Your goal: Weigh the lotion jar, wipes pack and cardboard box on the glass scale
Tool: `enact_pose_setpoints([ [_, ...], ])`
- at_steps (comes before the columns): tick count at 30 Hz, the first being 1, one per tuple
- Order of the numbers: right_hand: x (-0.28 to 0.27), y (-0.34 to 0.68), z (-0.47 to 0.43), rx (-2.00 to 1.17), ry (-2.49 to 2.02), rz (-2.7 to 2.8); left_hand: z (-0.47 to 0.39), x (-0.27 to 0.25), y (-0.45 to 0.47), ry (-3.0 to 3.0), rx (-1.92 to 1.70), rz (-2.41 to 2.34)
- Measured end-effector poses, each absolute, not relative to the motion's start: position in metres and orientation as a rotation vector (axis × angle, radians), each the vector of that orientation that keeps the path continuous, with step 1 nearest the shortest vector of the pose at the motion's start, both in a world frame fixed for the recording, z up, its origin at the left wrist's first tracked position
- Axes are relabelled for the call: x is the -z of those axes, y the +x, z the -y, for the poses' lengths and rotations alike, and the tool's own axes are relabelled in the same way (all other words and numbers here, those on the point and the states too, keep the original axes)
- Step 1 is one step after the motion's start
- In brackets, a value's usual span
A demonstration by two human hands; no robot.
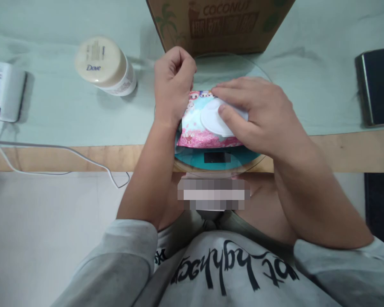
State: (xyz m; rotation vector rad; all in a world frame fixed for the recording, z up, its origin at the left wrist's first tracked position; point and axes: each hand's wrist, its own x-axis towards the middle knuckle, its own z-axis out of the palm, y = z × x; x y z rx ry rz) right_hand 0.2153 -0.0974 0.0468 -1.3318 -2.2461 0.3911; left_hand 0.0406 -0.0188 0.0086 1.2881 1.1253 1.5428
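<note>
A pack of wet wipes point(208, 140), pink and pale blue with cartoon figures, lies on a round glass-topped scale point(192, 158) with a teal front and a small dark display. Its white oval lid point(213, 117) is closed. My right hand point(259, 113) rests over the pack's right part, fingers stretched along the far edge and thumb on the lid. At the pack's left edge, my left hand point(174, 79) is curled into a fist, its wrist against the wrapper. Nothing shows in the fist's opening, though the palm side is hidden.
Behind the scale stands a brown cardboard box point(224, 30) printed COCONUT. A Dove jar point(99, 64) is on the left, with a white device point(6, 91) and cable point(60, 148) farther out. A dark box-shaped object point(379, 87) sits at the right. The table's wooden front edge point(320, 151) runs before me.
</note>
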Motion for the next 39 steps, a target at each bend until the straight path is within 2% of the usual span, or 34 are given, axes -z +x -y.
enact_pose_setpoints([
  [12, -0.051, 0.216, 0.095, -0.280, -1.395, 2.067, 0.021, -0.010, 0.037, 1.294, -1.540, -1.121],
  [20, -0.039, 0.215, 0.093, -0.176, -1.097, 1.977, 0.016, -0.005, 0.037, 1.348, -1.538, -1.159],
  [26, -0.037, 0.209, 0.097, -0.264, -1.299, 1.922, 0.013, -0.001, 0.036, 1.343, -1.545, -1.169],
  [32, -0.043, 0.217, 0.087, -0.436, -1.144, 1.838, 0.014, -0.008, 0.038, 1.306, -1.535, -1.221],
  [34, -0.040, 0.226, 0.075, -0.512, -1.070, 1.689, 0.016, -0.014, 0.035, 1.265, -1.573, -1.244],
  [39, -0.012, 0.249, 0.045, -0.440, -1.113, 1.149, 0.016, -0.015, 0.020, 1.250, -1.686, -1.330],
])
